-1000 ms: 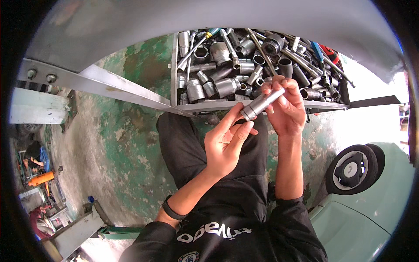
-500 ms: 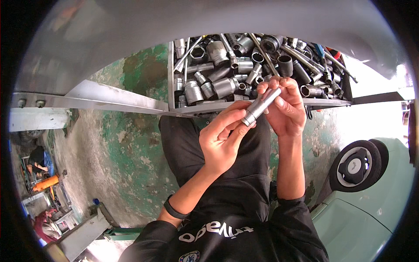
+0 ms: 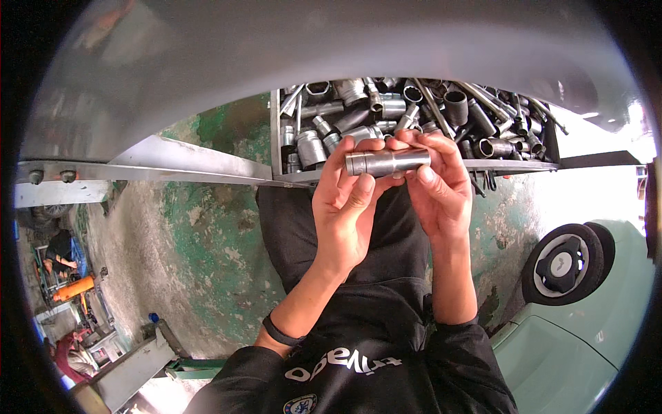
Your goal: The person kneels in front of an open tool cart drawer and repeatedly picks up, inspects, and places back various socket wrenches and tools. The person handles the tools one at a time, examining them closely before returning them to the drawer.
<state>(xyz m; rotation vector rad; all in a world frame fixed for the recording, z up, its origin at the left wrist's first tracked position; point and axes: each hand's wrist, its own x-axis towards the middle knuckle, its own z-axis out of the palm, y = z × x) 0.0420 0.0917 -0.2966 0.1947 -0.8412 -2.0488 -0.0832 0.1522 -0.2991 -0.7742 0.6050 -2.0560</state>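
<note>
Left hand [image 3: 343, 215] and right hand [image 3: 441, 202] pinch opposite ends of a steel socket [image 3: 387, 163], likely keeping it level. Tool tray [image 3: 514, 165] on far side.

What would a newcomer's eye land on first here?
Probably the long silver socket, held roughly crosswise near the middle of the view by the left hand and the right hand. Just beyond it, an open tray is crammed with a jumble of other sockets and metal rods. Off to the right, a black wheel with a pale ring stands out against a pale green surface.
</note>
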